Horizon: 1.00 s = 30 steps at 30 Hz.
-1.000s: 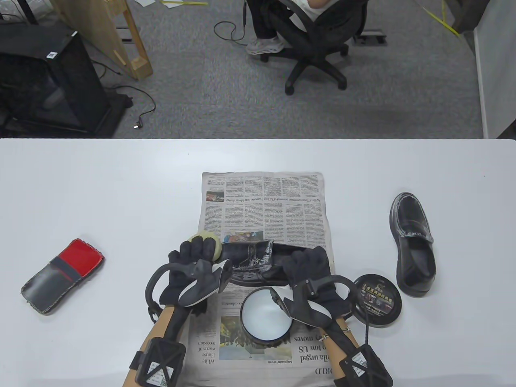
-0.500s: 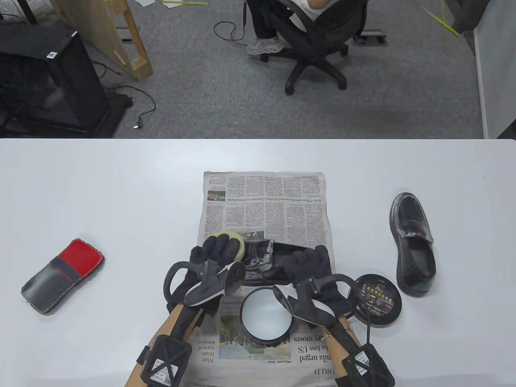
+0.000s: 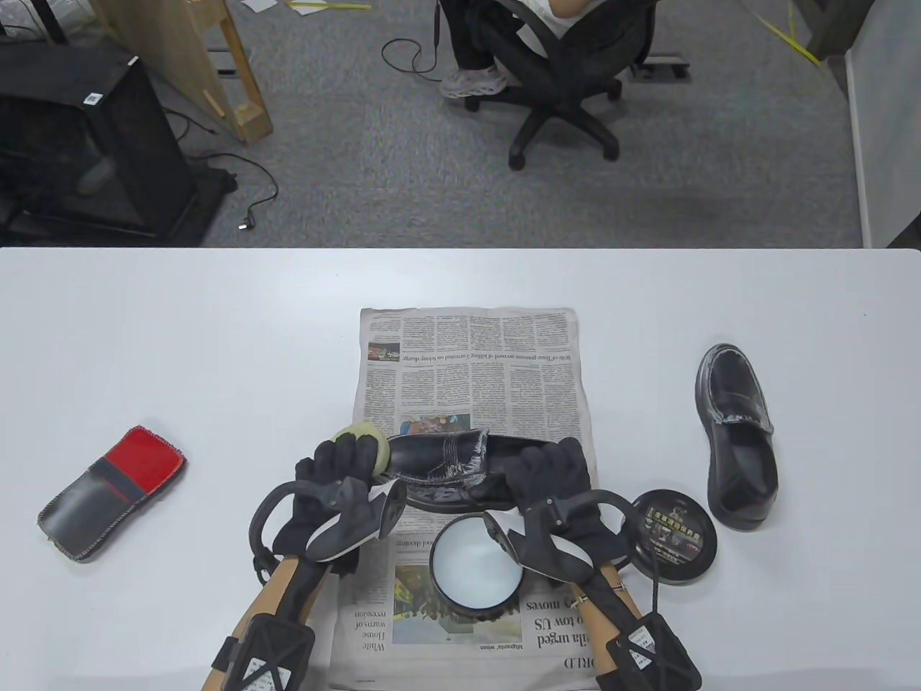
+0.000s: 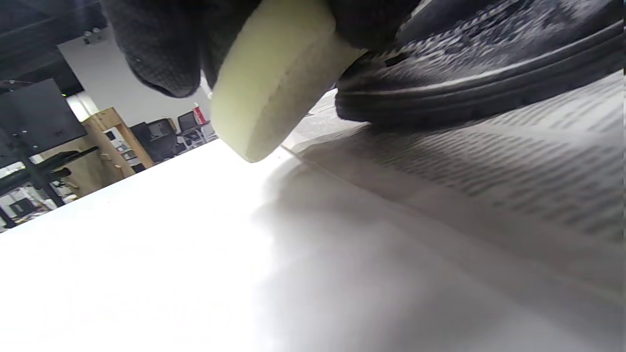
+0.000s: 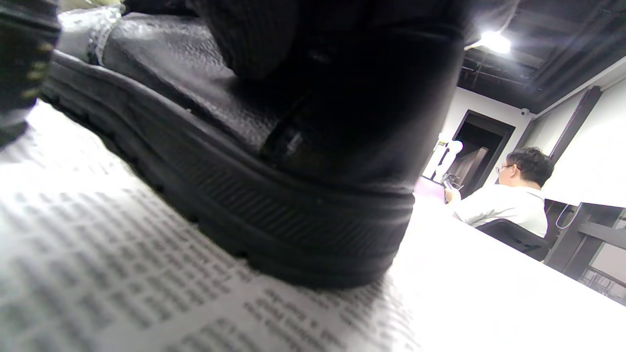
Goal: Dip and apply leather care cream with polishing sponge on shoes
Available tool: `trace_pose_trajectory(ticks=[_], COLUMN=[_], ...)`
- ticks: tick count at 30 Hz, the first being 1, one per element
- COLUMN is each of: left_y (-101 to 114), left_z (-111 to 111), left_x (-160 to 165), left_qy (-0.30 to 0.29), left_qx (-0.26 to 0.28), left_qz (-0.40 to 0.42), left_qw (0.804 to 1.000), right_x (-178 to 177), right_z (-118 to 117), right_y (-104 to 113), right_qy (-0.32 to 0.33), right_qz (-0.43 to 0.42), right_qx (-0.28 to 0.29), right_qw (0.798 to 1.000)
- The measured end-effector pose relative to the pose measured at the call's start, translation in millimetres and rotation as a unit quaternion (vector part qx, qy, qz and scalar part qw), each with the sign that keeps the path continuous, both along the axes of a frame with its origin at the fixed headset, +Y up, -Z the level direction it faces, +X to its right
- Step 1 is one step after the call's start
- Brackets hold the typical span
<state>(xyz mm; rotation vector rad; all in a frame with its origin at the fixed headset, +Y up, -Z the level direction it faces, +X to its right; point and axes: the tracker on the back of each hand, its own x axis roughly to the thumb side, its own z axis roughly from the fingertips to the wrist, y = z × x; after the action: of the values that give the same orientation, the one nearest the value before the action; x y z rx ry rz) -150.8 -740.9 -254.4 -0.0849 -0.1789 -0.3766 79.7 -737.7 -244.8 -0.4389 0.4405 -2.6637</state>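
Two black shoes are seen on the white bench (image 3: 180,338). One shoe (image 3: 446,461) lies across a spread newspaper (image 3: 471,367), toe toward the left hand and heel toward the right; its ribbed sole is seen resting on the printed page in both wrist views. The second shoe (image 3: 737,435) stands well apart on the bare bench, to the right of the newspaper.

A pale yellow-green polishing sponge (image 3: 363,439) is gripped in the curled fingers of the left hand (image 3: 334,479) and is held at the toe end of the shoe on the paper. In the left wrist view the sponge (image 4: 274,78) is pinched between gloved fingers (image 4: 156,49), its lower edge just above the bench beside the newspaper's edge (whether it actually touches the leather cannot be told there).

The heel end of the same shoe is clasped by the right hand (image 3: 550,471), whose fingers are curled over the top of the upper; in the right wrist view the dark glove (image 5: 313,44) is seen wrapped over the heel (image 5: 313,210).

An open tin of cream (image 3: 475,568), white inside, sits on the newspaper just in front of the shoe, between the two wrists. Its black lid (image 3: 673,540) lies on the bench just beside the paper, near the right wrist. A red and grey cloth (image 3: 111,493) lies far to the left.
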Motion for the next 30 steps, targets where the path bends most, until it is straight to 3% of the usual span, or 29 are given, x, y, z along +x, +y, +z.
trace_pose_trajectory(ticks=[4,8,12,16,20,24,30], left_y=[10,13,8,2,-1,-2,2], left_z=[3,-9,-31,-35,-25,-11,7], left_x=[12,29,36,27,10,-3,10], left_qy=[-0.027,-0.036,-0.004,0.035,0.045,0.037,-0.018], left_qx=[0.008,0.004,-0.005,-0.014,-0.011,-0.01,0.023], left_qz=[0.048,0.073,0.065,0.024,-0.016,0.009,0.036], left_qw=[0.998,0.997,0.998,0.999,0.999,0.999,0.999], right_x=[0,0,0,0,-1,-1,-1], right_z=[0,0,0,-1,-1,-1,-1], right_y=[0,-1,-1,-1,-1,-2,-2], right_qy=[0.0,0.001,0.0,-0.004,-0.006,-0.006,-0.004], right_qz=[-0.001,-0.002,0.0,-0.003,0.003,0.006,0.005], right_qx=[-0.001,-0.002,-0.001,-0.002,-0.001,0.001,0.001], right_qw=[1.0,1.0,1.0,1.0,1.0,1.0,1.0])
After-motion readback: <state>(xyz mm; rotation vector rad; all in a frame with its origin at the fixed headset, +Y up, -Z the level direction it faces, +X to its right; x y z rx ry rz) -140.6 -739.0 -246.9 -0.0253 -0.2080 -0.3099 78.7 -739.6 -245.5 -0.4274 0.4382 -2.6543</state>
